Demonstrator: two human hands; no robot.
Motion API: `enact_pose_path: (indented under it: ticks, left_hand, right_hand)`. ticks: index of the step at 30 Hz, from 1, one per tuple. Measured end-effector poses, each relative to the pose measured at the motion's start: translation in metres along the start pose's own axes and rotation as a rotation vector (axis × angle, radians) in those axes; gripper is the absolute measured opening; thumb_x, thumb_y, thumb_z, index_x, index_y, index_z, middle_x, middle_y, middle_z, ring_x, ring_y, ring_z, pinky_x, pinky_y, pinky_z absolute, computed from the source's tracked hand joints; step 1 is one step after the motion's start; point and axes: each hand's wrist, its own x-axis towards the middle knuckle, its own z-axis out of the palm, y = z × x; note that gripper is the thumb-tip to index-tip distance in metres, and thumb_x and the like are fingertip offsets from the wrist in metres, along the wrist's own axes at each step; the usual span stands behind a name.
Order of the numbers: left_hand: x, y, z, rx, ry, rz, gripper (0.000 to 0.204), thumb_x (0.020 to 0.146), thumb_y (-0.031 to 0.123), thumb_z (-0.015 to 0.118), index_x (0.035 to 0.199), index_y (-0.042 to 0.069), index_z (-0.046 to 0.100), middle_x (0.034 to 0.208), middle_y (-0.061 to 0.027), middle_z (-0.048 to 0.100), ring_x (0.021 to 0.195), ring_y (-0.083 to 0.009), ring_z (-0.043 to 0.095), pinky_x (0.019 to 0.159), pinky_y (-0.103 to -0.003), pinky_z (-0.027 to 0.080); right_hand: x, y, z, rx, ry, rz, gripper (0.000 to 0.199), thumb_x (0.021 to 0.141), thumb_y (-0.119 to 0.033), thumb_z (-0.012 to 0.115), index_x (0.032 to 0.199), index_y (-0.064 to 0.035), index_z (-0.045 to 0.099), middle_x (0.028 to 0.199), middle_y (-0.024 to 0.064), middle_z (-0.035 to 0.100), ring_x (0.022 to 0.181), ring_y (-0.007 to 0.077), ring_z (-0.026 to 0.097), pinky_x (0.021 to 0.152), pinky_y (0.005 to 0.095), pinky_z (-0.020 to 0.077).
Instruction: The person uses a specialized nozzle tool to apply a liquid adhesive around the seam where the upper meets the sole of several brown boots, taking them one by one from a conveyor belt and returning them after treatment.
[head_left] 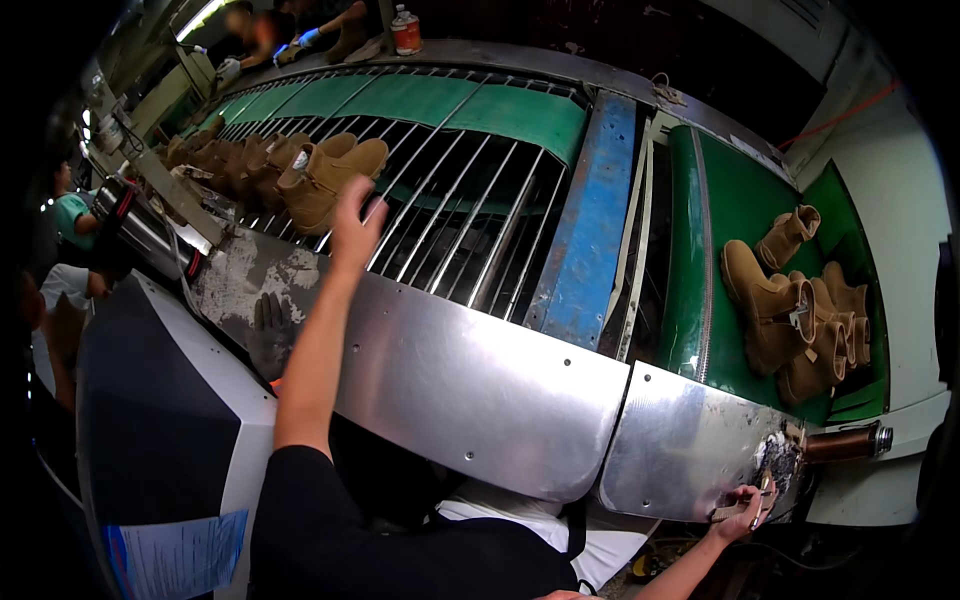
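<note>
A tan ankle boot point(318, 192) stands at the near end of a row of boots on the metal-rod rack. My left hand point(357, 228) reaches out beside its toe, fingers apart, with nothing seen in it; whether it touches the boot I cannot tell. Low on the right, my right hand point(745, 508) has its fingers closed at the edge of the metal plate point(690, 445). Something thin and something small and tan show at those fingers, too small to name. Dark and white smears point(778, 455) mark the plate just beyond.
Several tan boots point(765, 315) lie on the green belt point(735, 200) at the right. A blue metal beam point(590, 215) divides belt and rack. A copper-coloured cylinder point(845, 443) juts out beyond the plate. A dark glove point(268, 325) lies near my left forearm. People work at the far left.
</note>
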Motion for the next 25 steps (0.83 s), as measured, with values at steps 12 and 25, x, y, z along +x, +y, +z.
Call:
enact_pose_path:
  ticks: [12,25]
  left_hand:
    - [0.128,-0.124,-0.060,0.784,-0.464,-0.565,0.070,0.086,0.059,0.052,0.118,-0.002,0.065,0.122,-0.0272,0.062,0.116,-0.0426,0.058,0.098,-0.048,0.045]
    - [0.002,-0.127,-0.025,0.601,-0.283,0.142,0.075,0.090,0.044,0.062,0.146,0.000,0.039,0.153,-0.0215,0.035,0.144,-0.0300,0.029,0.117,-0.037,0.022]
  right_hand:
    - [0.000,-0.006,0.021,0.028,0.091,0.101,0.054,0.088,-0.012,0.055,0.139,-0.0057,0.041,0.078,0.0041,0.054,0.066,0.0137,0.052,0.059,0.0286,0.0494]
    - [-0.009,-0.009,0.003,0.088,0.111,0.020,0.054,0.085,-0.007,0.057,0.136,-0.0010,0.042,0.076,0.0075,0.057,0.063,0.0156,0.054,0.059,0.0279,0.0474]
